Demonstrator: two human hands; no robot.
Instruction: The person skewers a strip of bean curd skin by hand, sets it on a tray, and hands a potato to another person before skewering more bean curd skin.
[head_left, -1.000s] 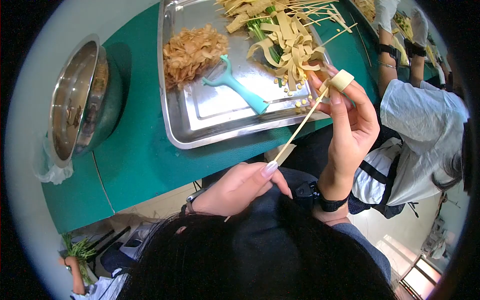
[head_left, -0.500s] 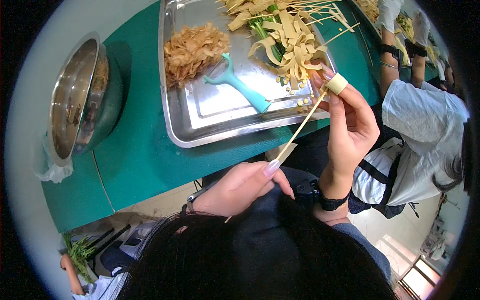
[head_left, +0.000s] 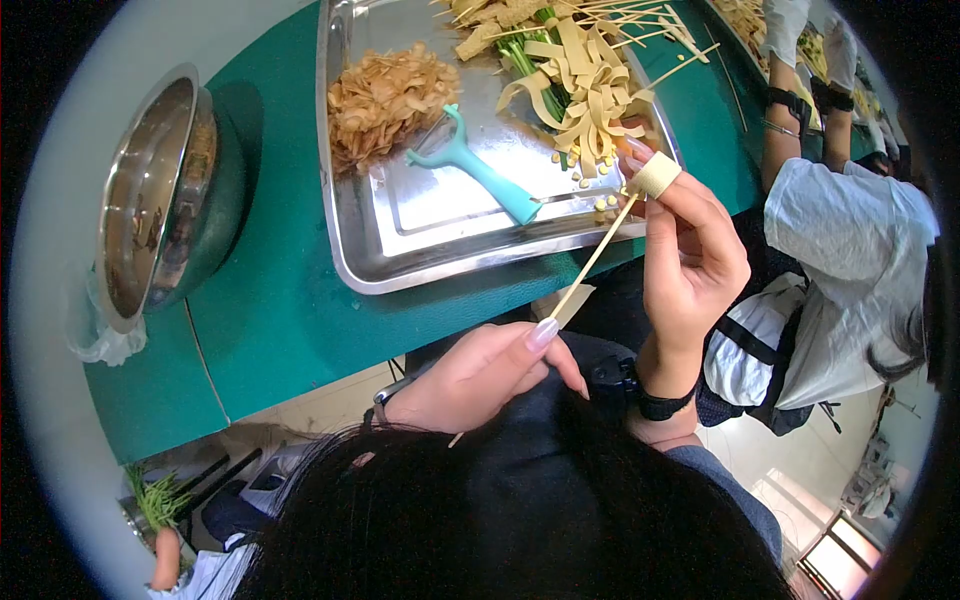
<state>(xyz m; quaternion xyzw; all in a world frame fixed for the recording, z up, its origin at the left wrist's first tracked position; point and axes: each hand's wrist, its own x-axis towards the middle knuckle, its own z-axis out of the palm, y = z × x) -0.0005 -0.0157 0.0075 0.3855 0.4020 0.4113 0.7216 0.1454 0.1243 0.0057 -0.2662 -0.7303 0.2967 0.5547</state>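
Observation:
My left hand (head_left: 480,368) pinches the lower part of a thin wooden skewer (head_left: 598,257), which slants up to the right. At its upper tip is a small pale-yellow roll of tofu-skin strip (head_left: 657,175), gripped between the fingers of my right hand (head_left: 695,262). The roll meets the skewer's tip; how far the point goes in is hidden. Just beyond my right hand, flat strips of tofu skin (head_left: 585,125) lie heaped over green stalks (head_left: 522,70) in a metal tray (head_left: 400,283), with small yellow bits scattered beside them.
A turquoise peeler (head_left: 480,177) and a pile of thin brown shavings (head_left: 388,105) lie in the tray. To the left on the green table (head_left: 270,340) stands a steel bowl (head_left: 150,200). Loose skewers (head_left: 640,20) stick out at the back. A gloved co-worker (head_left: 840,220) is at the right.
My right hand has shifted slightly left with the roll, which is now turned to show its side. My left hand stays put. At the lower left, another person's hand and the greens have moved.

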